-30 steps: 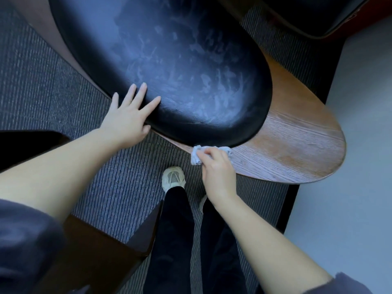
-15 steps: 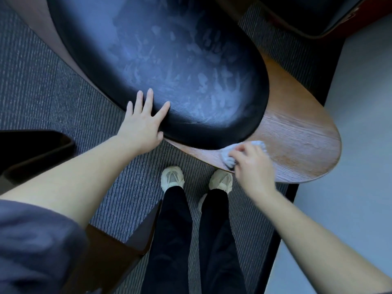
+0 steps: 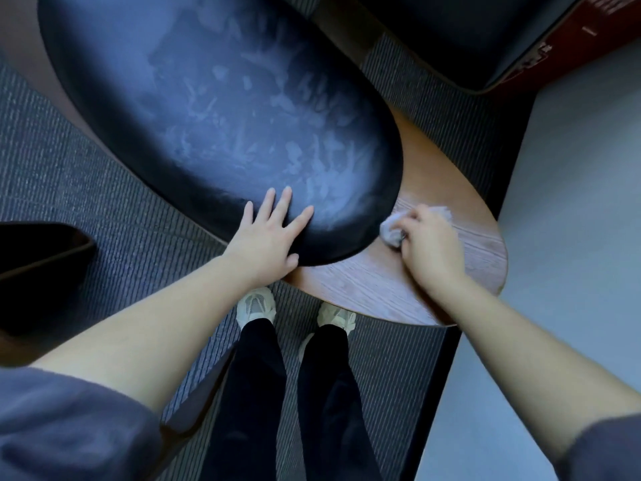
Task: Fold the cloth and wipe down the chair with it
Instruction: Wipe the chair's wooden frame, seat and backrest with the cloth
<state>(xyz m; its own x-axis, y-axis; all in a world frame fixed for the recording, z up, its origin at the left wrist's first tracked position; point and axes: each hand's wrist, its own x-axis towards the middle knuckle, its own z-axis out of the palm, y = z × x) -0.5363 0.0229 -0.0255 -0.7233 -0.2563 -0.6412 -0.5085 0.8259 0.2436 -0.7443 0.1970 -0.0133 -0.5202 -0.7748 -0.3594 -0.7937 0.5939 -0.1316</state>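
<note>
Sliding right since 1 s ago, R hand (image 3: 430, 251) clutches the bunched cloth (image 3: 390, 231) on the chair's wood base (image 3: 364, 293) at 4 o'clock of the cushion (image 3: 208, 116), L hand (image 3: 267, 241) flat on it, fingers spread, so rim wiping advances.

The right hand (image 3: 430, 248) covers most of the cloth (image 3: 390, 232); beyond the left hand (image 3: 267, 237), the chair (image 3: 208, 116) runs off frame.

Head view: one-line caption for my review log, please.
The right hand holds a bunched cloth against the chair's wooden base while the left hand rests flat on its black seat cushion.
</note>
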